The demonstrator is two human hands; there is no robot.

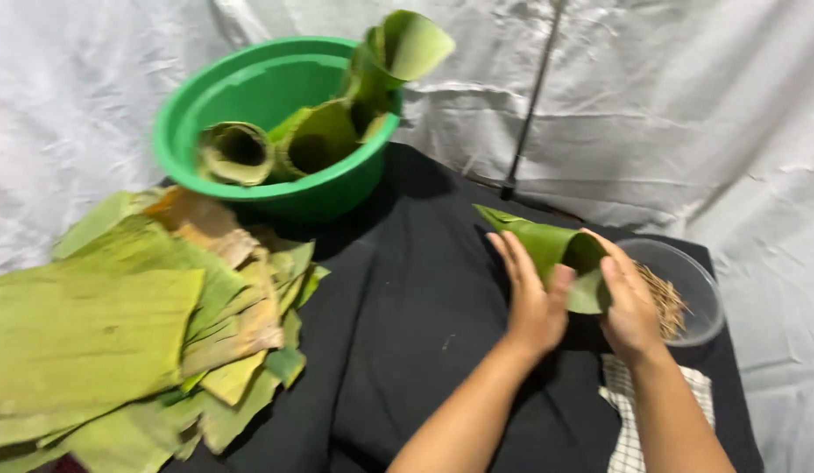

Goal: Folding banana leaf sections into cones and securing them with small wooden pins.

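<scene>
Here a green leaf cone (547,247), rolled from a strip of banana leaf, sits between both hands above the black cloth (407,315), its pointed tip aimed up and to the left and its wide mouth turned toward the right. The left hand (531,302) cups the cone from the near side, fingers laid flat along the leaf and the thumb pressed against its lower edge. The right hand (630,302) closes over the open end, fingers curled on the rim and pinching a loose flap of leaf.

Just beyond the right hand stands a clear plastic bowl (700,289) holding a bundle of thin brown sticks (665,302). Under the right forearm lies a checked cloth (626,420).

Well apart, at the far left of the black cloth, a green basin (205,114) holds several rolled leaf cones (315,140), one poking up over its rim. Near it, on the left, flat banana leaf pieces (118,333) lie in a loose overlapping stack, some yellowed. A crumpled white sheet (670,114) hangs behind everything, with a thin dark rod (531,105) standing upright against it.
</scene>
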